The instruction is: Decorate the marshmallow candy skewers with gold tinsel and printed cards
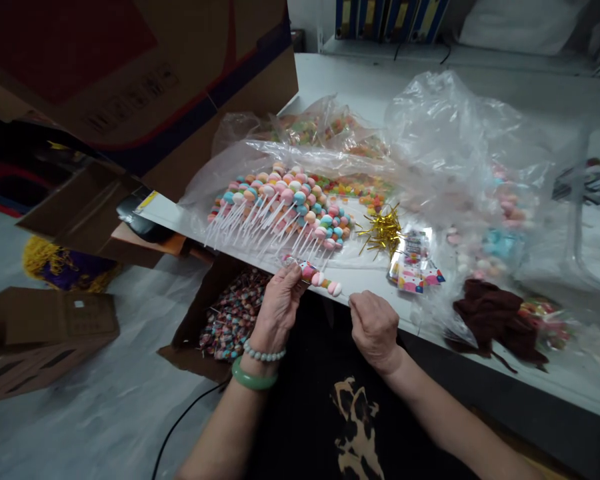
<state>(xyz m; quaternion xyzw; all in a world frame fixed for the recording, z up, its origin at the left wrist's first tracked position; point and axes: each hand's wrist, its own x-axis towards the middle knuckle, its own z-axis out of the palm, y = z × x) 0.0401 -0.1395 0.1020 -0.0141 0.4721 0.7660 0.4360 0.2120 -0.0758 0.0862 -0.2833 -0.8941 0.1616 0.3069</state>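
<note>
My left hand [281,300] is closed, its thumb and fingers pinching a small printed plastic bag [307,270]. Out of the bag's right end shows a candy skewer [325,283] with pink, white and green pieces. At the skewer's right end my right hand [375,330] is closed in a pinch on the thin white stick; its fingertips are partly hidden. Just beyond my hands, many candy skewers [275,200] lie piled with their white sticks toward me. Gold twist ties [383,230] lie right of the pile, beside a stack of printed bags [415,263].
An open carton [187,330] of packed candies stands below the table edge on the left. A large cardboard box [190,87] rises at the back left. Clear plastic bags [440,127] and a dark brown cloth [500,320] lie on the white table to the right.
</note>
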